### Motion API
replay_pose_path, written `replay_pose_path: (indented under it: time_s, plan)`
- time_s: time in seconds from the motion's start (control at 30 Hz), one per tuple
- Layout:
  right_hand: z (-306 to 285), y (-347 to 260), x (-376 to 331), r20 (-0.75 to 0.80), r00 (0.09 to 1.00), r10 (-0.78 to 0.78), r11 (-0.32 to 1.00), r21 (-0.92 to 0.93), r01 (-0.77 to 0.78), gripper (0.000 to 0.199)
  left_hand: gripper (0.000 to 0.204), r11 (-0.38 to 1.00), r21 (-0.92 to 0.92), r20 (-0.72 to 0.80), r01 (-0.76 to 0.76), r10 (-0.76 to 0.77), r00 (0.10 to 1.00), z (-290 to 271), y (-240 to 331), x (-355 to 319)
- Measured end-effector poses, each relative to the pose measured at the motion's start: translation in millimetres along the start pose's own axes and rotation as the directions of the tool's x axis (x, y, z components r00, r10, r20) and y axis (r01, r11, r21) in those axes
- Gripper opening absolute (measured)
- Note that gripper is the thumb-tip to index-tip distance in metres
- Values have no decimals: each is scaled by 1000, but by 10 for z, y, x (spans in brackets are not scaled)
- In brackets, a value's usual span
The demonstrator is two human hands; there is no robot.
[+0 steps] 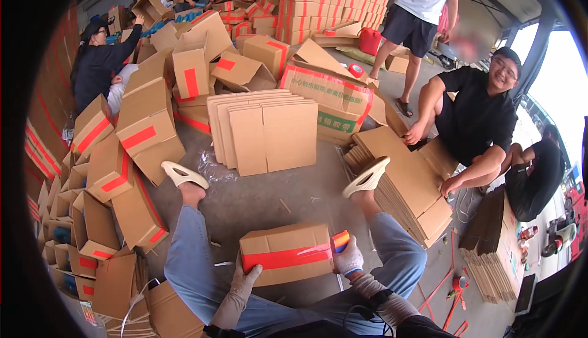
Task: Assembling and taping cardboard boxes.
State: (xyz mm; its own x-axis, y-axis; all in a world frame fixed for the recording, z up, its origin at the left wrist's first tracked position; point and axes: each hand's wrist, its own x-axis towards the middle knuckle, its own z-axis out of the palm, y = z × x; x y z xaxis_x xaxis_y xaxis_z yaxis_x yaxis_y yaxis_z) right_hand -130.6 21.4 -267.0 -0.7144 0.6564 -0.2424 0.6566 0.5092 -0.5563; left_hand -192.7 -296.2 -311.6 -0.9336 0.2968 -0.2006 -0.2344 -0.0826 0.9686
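Note:
A small brown cardboard box (286, 240) rests across my lap with a strip of red tape (285, 258) running along its near side. My left hand (245, 277), in a light glove, presses against the box's lower left corner. My right hand (349, 257), also gloved, grips an orange and red tape roll (340, 240) held against the right end of the box, where the tape strip ends. My legs in blue jeans stretch out on the concrete floor on either side of the box.
A heap of taped boxes (131, 142) rises on my left. Flat cardboard blanks (266, 129) lie ahead, with more (410, 185) at right under the hands of a seated person in black (478, 123). Another person (422, 7) stands behind, and one in dark clothes (98, 62) works far left.

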Motion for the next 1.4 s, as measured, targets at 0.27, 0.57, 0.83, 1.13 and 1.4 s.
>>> replay_pose_path:
  time_s: [0.27, 0.57, 0.83, 1.13, 1.4]
  plan:
    - [-796, -1264, 257, -434, 851, -297, 850, 286, 442, 68, 84, 847, 84, 56, -525, 522, 851, -122, 1757, 718]
    - [-1841, -3623, 1181, -511, 532, -676, 706, -240, 666, 59, 74, 679, 498, -213, -540, 699, 682, -882, 3504, 2135]
    - [-686, -1207, 1123, -51, 807, -589, 299, 914, 276, 60, 46, 867, 497, -662, -42, 410, 628, -4074, -148, -1339]
    - [-450, -1605, 1236, 52, 944, -327, -92, 992, -86, 25, 39, 827, 104, -770, 552, -285, 571, -2883, -1334, -3225]
    - [-707, -1207, 1333, 115, 907, -405, 160, 986, -54, 30, 41, 732, -143, -741, 666, -526, 418, -3028, -1923, -3119]
